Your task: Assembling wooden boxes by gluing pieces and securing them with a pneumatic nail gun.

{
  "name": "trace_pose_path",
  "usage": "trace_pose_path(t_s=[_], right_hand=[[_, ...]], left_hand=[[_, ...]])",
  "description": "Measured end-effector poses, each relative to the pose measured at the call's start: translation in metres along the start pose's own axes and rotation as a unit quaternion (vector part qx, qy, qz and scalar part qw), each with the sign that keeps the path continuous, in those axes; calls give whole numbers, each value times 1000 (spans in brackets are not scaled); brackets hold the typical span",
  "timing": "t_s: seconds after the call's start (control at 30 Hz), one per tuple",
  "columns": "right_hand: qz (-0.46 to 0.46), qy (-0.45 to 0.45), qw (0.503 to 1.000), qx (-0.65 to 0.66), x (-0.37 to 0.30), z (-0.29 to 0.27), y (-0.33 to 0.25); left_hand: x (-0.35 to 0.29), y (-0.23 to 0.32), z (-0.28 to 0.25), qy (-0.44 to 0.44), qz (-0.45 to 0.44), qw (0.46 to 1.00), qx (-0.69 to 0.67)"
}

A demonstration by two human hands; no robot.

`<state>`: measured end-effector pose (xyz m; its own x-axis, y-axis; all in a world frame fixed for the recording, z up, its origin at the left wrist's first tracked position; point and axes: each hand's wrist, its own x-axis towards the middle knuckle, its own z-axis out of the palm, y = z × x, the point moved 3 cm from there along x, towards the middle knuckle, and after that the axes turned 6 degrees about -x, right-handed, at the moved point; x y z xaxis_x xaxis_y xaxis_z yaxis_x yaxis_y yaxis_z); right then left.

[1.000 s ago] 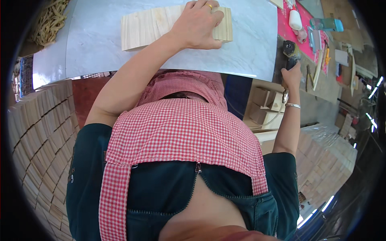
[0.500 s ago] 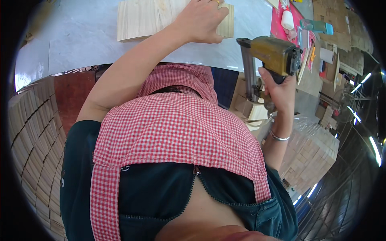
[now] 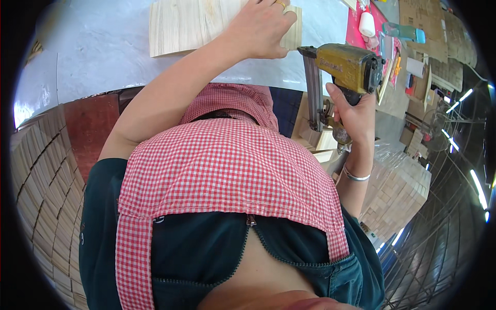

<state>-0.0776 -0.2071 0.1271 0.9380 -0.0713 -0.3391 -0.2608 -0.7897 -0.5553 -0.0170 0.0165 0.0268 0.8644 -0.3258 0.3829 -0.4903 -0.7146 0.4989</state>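
A pale wooden board piece (image 3: 183, 26) lies on the light grey worktop at the far side. Across its right part rests my left hand (image 3: 261, 30), its thumb at the near edge and its fingers bent over the wood, partly cut off by the picture's top. My right hand (image 3: 356, 116) grips the handle of a yellow and black nail gun (image 3: 341, 61), held upright with its long magazine hanging down. The gun's nose is close beside the board's right end; whether they touch I cannot tell.
On the worktop's right are a white bottle (image 3: 367, 24) on a pink sheet and a teal bottle (image 3: 403, 32). Stacked wooden pieces (image 3: 44, 181) stand at my left, and a wrapped stack (image 3: 395, 181) stands at my right. A cardboard box (image 3: 305, 121) sits below the gun.
The nail gun in my right hand has shifted slightly left, bringing its nose nearer the board's right end. My left hand stays on the board.
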Motion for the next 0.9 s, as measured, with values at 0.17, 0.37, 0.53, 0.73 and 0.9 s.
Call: trace_pose_path(t_s=[0.17, 0.37, 0.53, 0.73, 0.9], right_hand=[[-14, 2, 1000, 18, 10, 0, -14], [-14, 6, 1000, -6, 24, 2, -23], [-3, -2, 1000, -13, 26, 4, -24], [11, -2, 1000, 12, 26, 5, -28], [-2, -4, 1000, 12, 37, -3, -33]], left_hand=[[-2, -10, 25, 67, 68, 995, -17], [-2, -8, 25, 52, 54, 997, -16], [0, -8, 23, 39, 42, 998, -17], [-5, -9, 30, 39, 17, 999, 23], [-9, -9, 28, 68, -5, 997, 35]])
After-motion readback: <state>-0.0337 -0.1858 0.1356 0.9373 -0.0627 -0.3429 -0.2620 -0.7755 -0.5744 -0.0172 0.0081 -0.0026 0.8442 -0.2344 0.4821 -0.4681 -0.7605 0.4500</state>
